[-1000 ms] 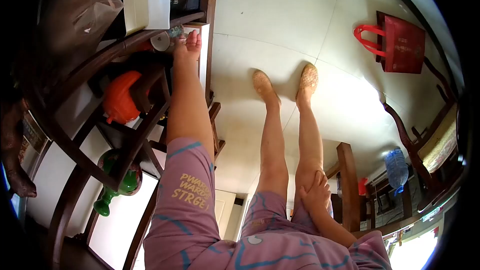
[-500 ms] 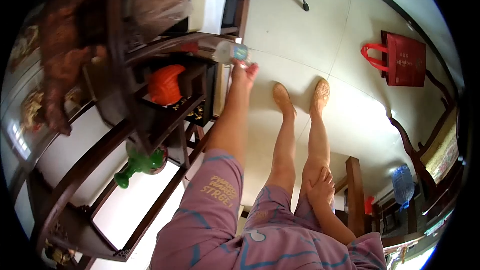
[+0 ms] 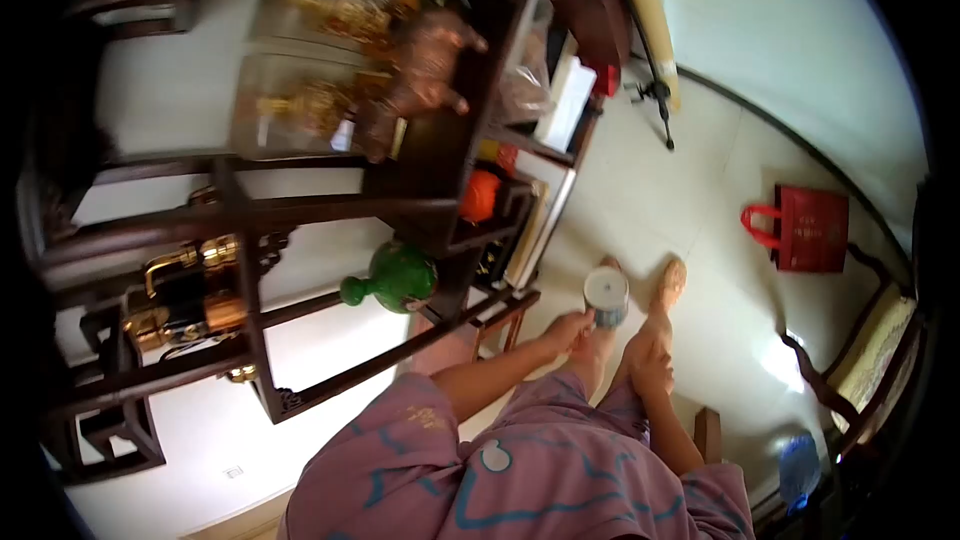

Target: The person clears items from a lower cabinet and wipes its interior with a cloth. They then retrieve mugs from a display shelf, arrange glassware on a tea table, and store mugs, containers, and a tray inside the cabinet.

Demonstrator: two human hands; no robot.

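Note:
My left hand (image 3: 570,330) is closed round a small jar (image 3: 606,298) with a pale round lid and a bluish label, held upright above my feet. The jar's lid faces up toward the camera. My right hand (image 3: 655,368) rests on my knee, its fingers lying against the skin, with nothing seen in it. To the left of the jar stands a dark wooden shelf (image 3: 420,208), on which are a green vase (image 3: 402,278), an orange ornament (image 3: 480,196) and a brown figurine (image 3: 425,65).
A red bag (image 3: 812,230) stands on the tiled floor at the right, above a wooden chair with a patterned seat (image 3: 870,345). A large blue water bottle (image 3: 798,468) is at the lower right. A black stand foot (image 3: 660,100) stands near the wall.
My left hand has drawn the jar out from the shelf and brought it nearer my body. The view has swung toward the shelf. My right hand stays on my knee.

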